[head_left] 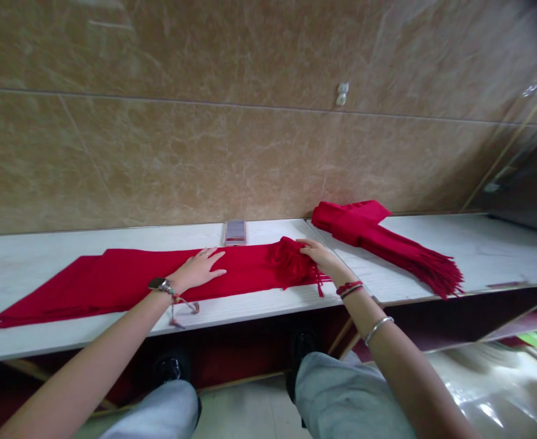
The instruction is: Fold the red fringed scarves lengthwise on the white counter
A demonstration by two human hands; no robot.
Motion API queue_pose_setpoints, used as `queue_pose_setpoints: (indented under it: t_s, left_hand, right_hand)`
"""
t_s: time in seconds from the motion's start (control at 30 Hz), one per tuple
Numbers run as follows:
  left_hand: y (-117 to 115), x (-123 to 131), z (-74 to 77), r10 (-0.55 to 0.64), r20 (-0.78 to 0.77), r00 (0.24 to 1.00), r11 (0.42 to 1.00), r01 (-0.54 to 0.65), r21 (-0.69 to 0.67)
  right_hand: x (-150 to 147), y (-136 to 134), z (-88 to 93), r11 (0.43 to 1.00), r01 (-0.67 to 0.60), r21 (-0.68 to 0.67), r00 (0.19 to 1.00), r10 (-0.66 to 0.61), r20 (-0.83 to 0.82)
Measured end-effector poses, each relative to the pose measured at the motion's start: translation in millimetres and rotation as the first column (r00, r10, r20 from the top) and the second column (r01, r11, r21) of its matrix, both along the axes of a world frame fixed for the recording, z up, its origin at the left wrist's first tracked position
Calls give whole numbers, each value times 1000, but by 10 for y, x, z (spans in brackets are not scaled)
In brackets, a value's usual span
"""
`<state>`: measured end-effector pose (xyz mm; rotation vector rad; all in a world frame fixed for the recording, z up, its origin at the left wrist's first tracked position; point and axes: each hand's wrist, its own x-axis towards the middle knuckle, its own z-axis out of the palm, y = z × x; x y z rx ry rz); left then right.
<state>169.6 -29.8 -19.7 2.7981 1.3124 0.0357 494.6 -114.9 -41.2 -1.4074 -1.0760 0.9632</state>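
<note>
A long red scarf [113,277] lies stretched along a white shelf [30,256]. My left hand [199,268] rests flat on its middle, fingers spread apart. My right hand [317,255] grips the scarf's bunched fringed end [291,262], fingers closed on the tassels. A watch and a red cord sit on my left wrist, with red and silver bangles on my right arm.
A second folded red scarf [382,241] with fringe lies on the adjoining white shelf at the right. A small flat phone-like object [235,231] rests against the brown tiled wall [204,152]. My knees and black shoes show below the shelf edge.
</note>
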Motion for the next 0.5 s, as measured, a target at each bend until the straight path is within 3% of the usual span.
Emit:
queue_pose_setpoints:
  t_s: [0.13, 0.3, 0.37, 0.5]
  left_hand:
    - [166, -173, -55, 141, -3, 990, 982, -141, -124]
    - [102, -242, -63, -44, 177, 983, 998, 50, -31]
    - [24, -196, -88, -94, 151, 984, 995, 99, -26]
    - [-52, -167, -168, -15, -17, 1000, 990, 13, -141]
  right_hand:
    - [-1, -26, -61, 998, -54, -11, 998, 54, 10]
    - [35, -3, -130, 999, 1, -43, 997, 3, 79]
    - [57, 6, -125, 999, 21, -42, 998, -18, 65]
    - [185, -60, -62, 997, 70, -29, 996, -69, 50]
